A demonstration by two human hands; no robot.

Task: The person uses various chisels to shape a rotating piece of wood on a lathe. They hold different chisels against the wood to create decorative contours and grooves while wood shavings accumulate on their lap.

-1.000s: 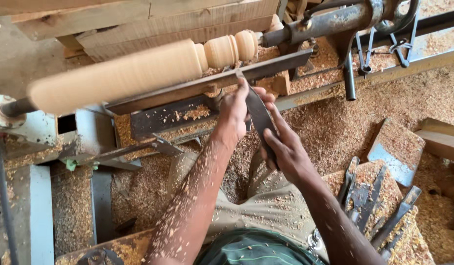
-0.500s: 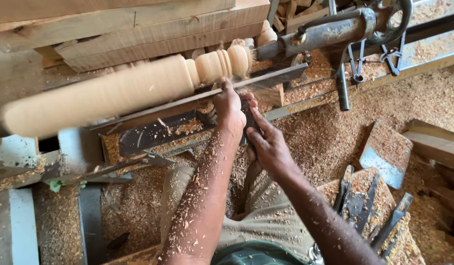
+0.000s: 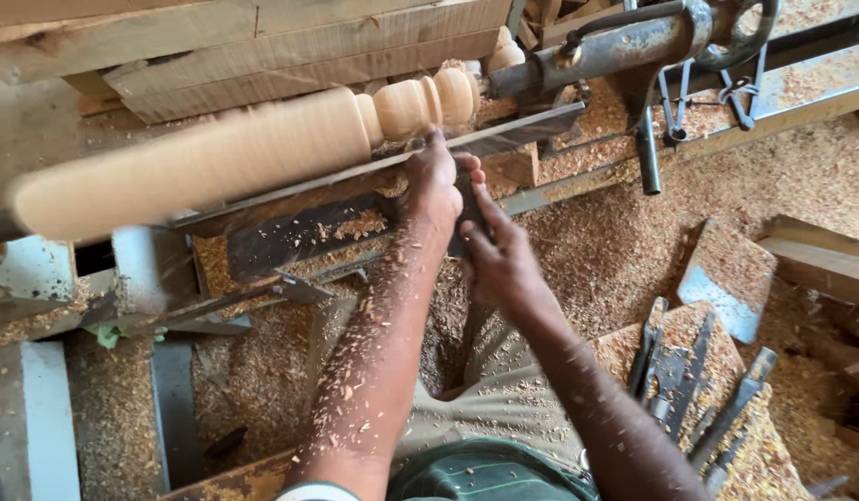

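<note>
Resting on the long metal tool rest, the left hand lies fingers-forward, closed over the blade end of a dark turning chisel. Right hand sits just near of the left, wrapped around the chisel lower down; the two hands touch. Chisel tip is hidden under the left fingers, at the beaded section of the workpiece.

Workpiece: pale wooden spindle, mounted lengthwise on the lathe, running from near-left to far-right. Long plain cylinder on the left part, blurred; rounded beads on the right part, directly far of the left hand. Whether the chisel edge meets the wood cannot be told.

Tailstock: grey metal, far right, holding the spindle's right end. Calipers hang beside it.

Both forearms are flecked with shavings. Sawdust covers the lathe bed and the floor to the right.

Spare chisels: a cluster of dark metal tools, near right, lying on a sawdust-covered board, well apart from the hands.

Wooden planks: stacked along the far side, behind the spindle.

Flat metal plate: right of the hands, half covered in sawdust.
</note>
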